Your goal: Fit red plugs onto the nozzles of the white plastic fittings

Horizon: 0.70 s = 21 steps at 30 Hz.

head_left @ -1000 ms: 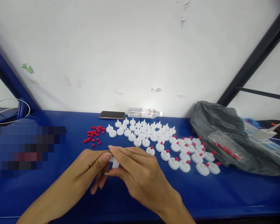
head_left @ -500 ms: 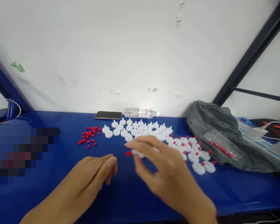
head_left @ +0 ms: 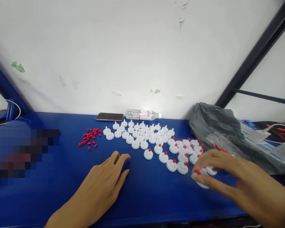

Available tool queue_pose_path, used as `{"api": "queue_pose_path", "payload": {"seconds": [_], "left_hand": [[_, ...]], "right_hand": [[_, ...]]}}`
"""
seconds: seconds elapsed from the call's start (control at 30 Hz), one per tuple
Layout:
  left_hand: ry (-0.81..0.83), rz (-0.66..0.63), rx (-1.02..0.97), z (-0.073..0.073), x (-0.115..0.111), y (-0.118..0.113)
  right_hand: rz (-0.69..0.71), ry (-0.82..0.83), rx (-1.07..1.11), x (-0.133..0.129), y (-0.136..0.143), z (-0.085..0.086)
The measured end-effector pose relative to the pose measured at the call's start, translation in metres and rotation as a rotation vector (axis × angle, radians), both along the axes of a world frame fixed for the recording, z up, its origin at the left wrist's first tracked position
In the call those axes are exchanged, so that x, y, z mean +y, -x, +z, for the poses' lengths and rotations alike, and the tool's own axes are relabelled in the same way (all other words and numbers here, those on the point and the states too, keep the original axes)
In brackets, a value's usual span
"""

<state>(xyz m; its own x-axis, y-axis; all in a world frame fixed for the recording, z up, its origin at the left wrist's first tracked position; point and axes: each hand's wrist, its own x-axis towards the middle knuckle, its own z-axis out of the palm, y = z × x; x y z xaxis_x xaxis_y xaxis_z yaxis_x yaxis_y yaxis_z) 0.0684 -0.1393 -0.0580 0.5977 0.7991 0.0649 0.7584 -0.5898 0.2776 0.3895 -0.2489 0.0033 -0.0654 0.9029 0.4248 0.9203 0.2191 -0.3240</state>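
My right hand point(head_left: 230, 177) is at the right end of the caps, thumb and fingers closed on a white spouted cap with a red tip point(head_left: 197, 172). That cap is low over or on the table; I cannot tell which. Partly covered by the same hand are other red-tipped white caps point(head_left: 182, 167), which spread across the right side. My left hand point(head_left: 106, 180) rests near the table with its fingers apart and nothing in them. Beyond it stand several plain white spouted caps point(head_left: 135, 144). Small red tips point(head_left: 89, 136) lie loose in a pile at the left.
A phone point(head_left: 109, 117) and a plastic bottle point(head_left: 143, 114) lie along the wall at the back of the blue table point(head_left: 137, 202). To the right sit a grey plastic bag point(head_left: 209, 118) and a clear bag point(head_left: 216, 139) with red pieces. A pixelated patch covers the far left.
My right hand has moved right and toward me, carrying the red-tipped cap from the middle to the right-hand group. My left hand has shifted right and its fingers have spread.
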Motion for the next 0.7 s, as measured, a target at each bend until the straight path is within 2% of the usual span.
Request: {"api": "queue_pose_path", "payload": {"seconds": [0.07,0.17,0.3,0.43,0.5,0.7], "left_hand": [[-0.025,0.018,0.064,-0.002,0.000,-0.006],[-0.057,0.071,0.108,0.001,0.003,-0.015],[0.018,0.088,0.191,0.017,0.008,-0.027],[0.055,0.029,0.285,0.039,0.013,-0.035],[0.061,0.031,0.311,0.045,0.014,-0.036],[0.023,0.014,0.301,0.039,0.018,-0.031]], "right_hand": [[0.015,0.130,0.028,-0.001,-0.006,0.001],[-0.066,0.352,0.056,-0.002,-0.015,0.000],[-0.204,0.535,0.118,0.002,-0.031,-0.012],[-0.282,0.551,0.176,0.011,-0.039,-0.018],[-0.325,0.525,0.176,0.013,-0.038,-0.017],[-0.351,0.576,0.178,0.013,-0.032,-0.012]]}}
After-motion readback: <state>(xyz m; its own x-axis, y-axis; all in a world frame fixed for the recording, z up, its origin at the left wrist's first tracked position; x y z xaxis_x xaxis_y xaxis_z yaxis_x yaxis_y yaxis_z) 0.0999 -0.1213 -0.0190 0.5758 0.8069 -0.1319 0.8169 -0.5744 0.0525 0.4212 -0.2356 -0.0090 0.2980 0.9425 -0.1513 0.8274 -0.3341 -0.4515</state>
